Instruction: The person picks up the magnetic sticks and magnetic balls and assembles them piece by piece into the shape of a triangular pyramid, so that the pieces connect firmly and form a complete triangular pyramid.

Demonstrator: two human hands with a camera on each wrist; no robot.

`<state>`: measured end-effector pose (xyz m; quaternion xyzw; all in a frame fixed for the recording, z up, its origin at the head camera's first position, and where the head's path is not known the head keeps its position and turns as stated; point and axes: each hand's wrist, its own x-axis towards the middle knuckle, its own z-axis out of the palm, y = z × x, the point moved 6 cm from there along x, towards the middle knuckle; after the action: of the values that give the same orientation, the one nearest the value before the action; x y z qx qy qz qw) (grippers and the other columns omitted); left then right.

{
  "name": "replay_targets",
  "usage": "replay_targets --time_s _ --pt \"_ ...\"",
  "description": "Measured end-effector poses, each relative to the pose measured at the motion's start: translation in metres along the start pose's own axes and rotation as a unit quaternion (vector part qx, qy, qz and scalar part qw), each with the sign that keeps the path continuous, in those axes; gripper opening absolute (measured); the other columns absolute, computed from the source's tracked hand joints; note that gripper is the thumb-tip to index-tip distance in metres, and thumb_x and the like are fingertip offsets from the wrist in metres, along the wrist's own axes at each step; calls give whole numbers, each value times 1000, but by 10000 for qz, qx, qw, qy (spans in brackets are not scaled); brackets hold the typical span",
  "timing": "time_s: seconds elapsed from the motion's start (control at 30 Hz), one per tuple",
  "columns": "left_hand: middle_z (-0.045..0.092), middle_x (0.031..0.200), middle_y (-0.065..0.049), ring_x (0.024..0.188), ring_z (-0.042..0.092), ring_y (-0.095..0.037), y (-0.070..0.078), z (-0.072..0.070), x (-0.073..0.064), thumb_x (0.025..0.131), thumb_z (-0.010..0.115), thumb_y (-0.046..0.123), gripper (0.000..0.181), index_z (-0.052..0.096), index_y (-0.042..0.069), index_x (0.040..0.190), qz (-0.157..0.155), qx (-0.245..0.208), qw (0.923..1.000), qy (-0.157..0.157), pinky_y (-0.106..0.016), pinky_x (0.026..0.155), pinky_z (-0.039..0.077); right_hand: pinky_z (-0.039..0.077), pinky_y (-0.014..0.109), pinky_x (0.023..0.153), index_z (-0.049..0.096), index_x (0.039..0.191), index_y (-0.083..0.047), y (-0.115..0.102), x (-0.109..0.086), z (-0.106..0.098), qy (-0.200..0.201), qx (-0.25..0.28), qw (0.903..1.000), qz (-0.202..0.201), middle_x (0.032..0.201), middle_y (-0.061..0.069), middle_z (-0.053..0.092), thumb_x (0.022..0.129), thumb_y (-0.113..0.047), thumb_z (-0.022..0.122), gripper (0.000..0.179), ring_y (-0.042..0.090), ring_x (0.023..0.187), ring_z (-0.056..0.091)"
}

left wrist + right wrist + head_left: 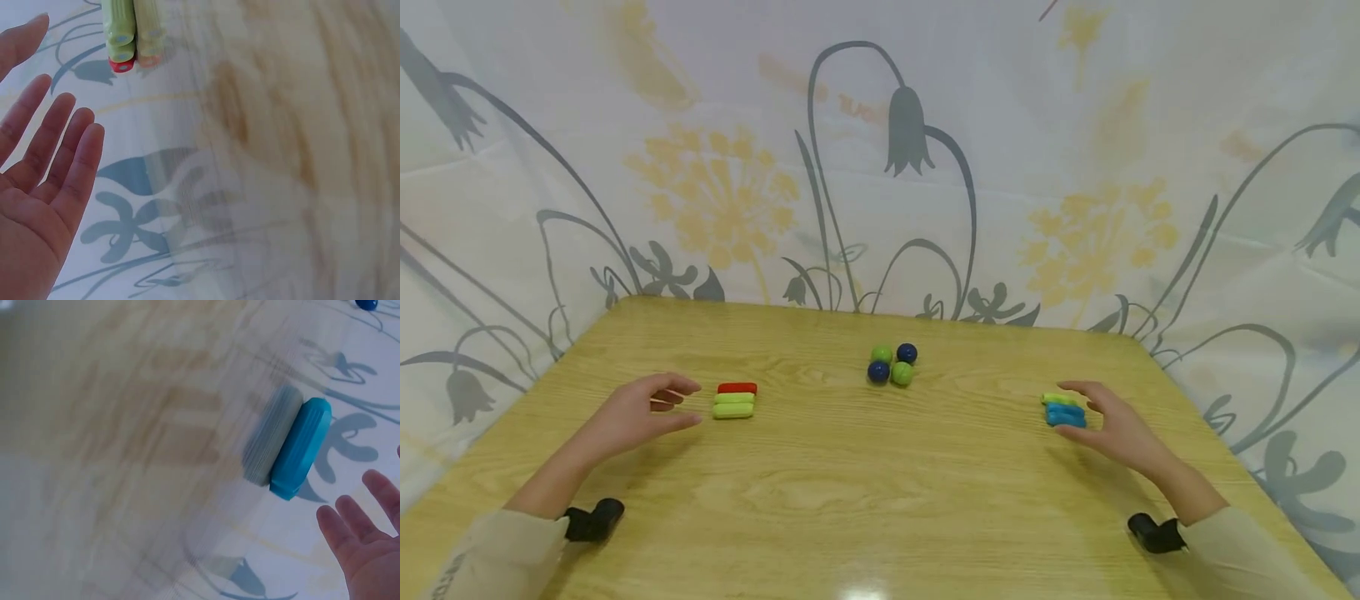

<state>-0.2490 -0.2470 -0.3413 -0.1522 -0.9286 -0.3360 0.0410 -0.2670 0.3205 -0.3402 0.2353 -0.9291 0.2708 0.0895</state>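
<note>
My left hand (638,417) hovers over the left of the table, fingers loosely spread and holding nothing. Just beyond its fingertips lie a short red bar (737,387) and two lime-green bars (733,411), side by side. In the left wrist view the green bars (119,22) show ribbed sides, above the open palm (37,200). On the right side, my right hand (1116,425) curves loosely around a lime-green bar (1054,399) and two blue bars (1064,421), with a gap from its palm. The right wrist view shows a faceted blue bar (302,450) apart from the fingers (356,519).
Several small balls, such as a dark blue ball (907,353) and a green ball (902,373), cluster at the back middle of the glossy wooden table (850,483). Behind and around it hangs a floral-print cloth (865,208). Black wrist cameras sit at both cuffs.
</note>
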Motion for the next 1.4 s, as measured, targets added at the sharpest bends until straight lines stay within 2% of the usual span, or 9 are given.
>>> replay_targets --time_s 0.13,0.63,0.87,1.2,1.4 --pt "58 116 -21 102 56 -37 1 3 2 83 71 30 49 58 -2 118 -47 -50 10000 -71 -48 83 47 37 55 90 44 131 5 -3 5 4 -17 45 10000 -63 128 25 45 82 -15 73 60 44 116 41" --pt "58 114 -19 101 56 -36 8 15 7 83 72 27 45 60 -1 115 93 -226 9992 -323 -47 83 47 33 58 95 43 133 4 -8 18 19 -325 404 9986 65 131 27 41 85 -17 70 59 47 121 35" --pt "58 114 -20 101 56 -37 11 19 11 82 72 21 41 60 -2 114 202 -330 9982 -454 -47 83 47 34 57 95 42 134 3 -10 26 25 -416 427 9982 -44 132 26 41 85 -18 70 60 45 120 37" --pt "55 118 -22 103 55 -37 13 24 15 82 72 19 42 60 -3 115 154 -254 9974 -657 -46 84 47 33 56 96 41 134 4 -22 38 31 -558 676 9960 -197 133 26 41 85 -14 69 59 45 120 37" --pt "56 116 -21 102 55 -37 12 27 17 82 73 20 41 61 -4 114 169 -242 9967 -753 -46 84 47 33 56 96 42 133 6 -27 45 35 -617 638 9957 -275 131 25 42 85 -15 70 59 46 118 39"
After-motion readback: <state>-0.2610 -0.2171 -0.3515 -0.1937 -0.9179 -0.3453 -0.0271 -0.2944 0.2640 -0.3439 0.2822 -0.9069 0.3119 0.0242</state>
